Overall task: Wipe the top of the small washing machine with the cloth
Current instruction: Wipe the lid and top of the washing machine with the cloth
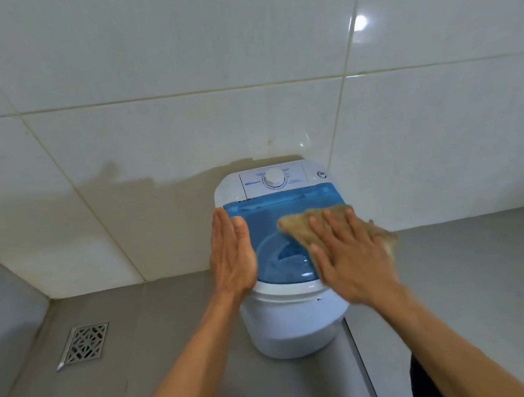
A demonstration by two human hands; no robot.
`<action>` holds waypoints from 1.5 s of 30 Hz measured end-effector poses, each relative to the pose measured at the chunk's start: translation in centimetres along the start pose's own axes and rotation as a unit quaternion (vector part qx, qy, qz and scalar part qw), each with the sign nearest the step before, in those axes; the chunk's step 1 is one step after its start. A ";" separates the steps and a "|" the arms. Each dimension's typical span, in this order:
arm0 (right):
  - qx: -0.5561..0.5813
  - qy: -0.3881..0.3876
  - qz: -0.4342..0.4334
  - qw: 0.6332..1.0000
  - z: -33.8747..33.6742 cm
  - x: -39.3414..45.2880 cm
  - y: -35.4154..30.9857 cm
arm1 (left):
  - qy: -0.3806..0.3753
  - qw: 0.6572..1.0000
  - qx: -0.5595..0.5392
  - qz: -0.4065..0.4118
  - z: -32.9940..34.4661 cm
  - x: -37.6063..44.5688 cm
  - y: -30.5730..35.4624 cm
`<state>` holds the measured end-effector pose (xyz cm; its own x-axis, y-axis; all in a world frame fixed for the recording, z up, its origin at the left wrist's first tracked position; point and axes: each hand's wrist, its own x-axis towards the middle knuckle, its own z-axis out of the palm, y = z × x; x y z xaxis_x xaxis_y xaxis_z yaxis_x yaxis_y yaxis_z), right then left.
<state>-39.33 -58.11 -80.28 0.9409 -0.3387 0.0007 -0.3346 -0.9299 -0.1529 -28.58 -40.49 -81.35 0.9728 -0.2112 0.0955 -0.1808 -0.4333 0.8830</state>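
Note:
A small white washing machine point(292, 322) stands on the grey floor against the tiled wall. Its top has a see-through blue lid point(275, 210) and, behind it, a white panel with a round dial point(273, 178). A tan cloth point(300, 226) lies on the right half of the lid. My right hand point(348, 253) lies flat on the cloth, fingers spread, pressing it to the lid. My left hand point(232, 254) is held edge-on against the machine's left side, fingers straight and together, holding nothing.
White wall tiles point(150, 145) rise right behind the machine. A metal floor drain point(84, 344) sits at the lower left. A grey raised step or ledge point(458, 274) runs along the right of the machine.

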 end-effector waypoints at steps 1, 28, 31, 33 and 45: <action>0.014 -0.008 0.029 0.999 -0.6 2.1 0.3 | 0.003 1.000 0.008 0.003 0.1 0.0 -0.1; 0.042 -0.008 0.029 0.999 -0.2 0.4 -2.2 | -0.063 0.957 0.279 0.047 0.7 0.7 -0.4; 0.045 0.102 -0.003 0.994 2.0 -4.1 -4.3 | -0.052 0.960 0.269 0.057 0.7 0.8 -0.8; 0.070 0.137 -0.038 0.987 3.4 -6.0 -5.7 | -0.047 0.962 0.264 0.057 0.7 0.9 -0.9; 0.234 0.151 0.039 0.960 4.5 -0.5 1.8 | -0.057 0.958 0.277 0.052 0.6 0.7 -0.5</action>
<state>-40.18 -58.92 -85.05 0.8322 -0.4968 0.2463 -0.2773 -0.7575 -0.5911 -27.89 -40.94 -82.00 0.9286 -0.3598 0.0904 -0.3562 -0.7967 0.4882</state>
